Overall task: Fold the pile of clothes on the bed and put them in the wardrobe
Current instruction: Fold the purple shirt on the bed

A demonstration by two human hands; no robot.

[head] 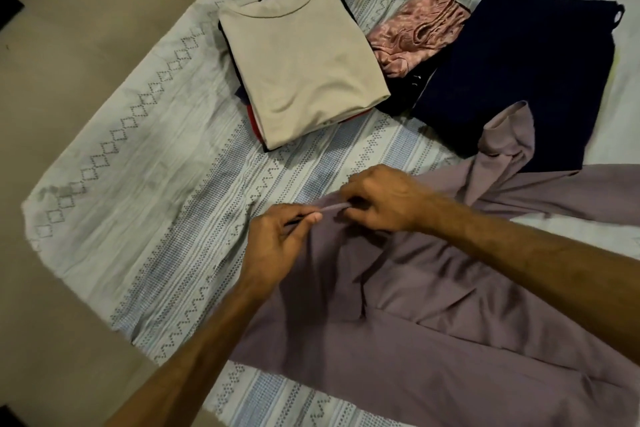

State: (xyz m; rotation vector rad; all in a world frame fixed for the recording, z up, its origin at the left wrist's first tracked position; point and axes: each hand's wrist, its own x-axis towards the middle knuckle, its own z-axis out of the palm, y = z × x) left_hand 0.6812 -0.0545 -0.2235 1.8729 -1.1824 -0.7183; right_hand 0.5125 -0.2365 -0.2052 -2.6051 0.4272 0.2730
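Observation:
A mauve garment (433, 315) lies spread and wrinkled across the near right of the bed. My left hand (277, 243) pinches its edge between thumb and fingers. My right hand (384, 199) grips the same edge a little to the right, fingers curled round it. A folded beige T-shirt (298, 59) tops a stack of folded clothes at the upper middle. A crumpled pink garment (415, 35) and a dark navy garment (512, 73) lie unfolded to the right of the stack.
The bed carries a pale sheet (156, 163) with blue patterned bands. Beige floor (52, 80) runs along the left and lower left past the bed's edge. No wardrobe is in view.

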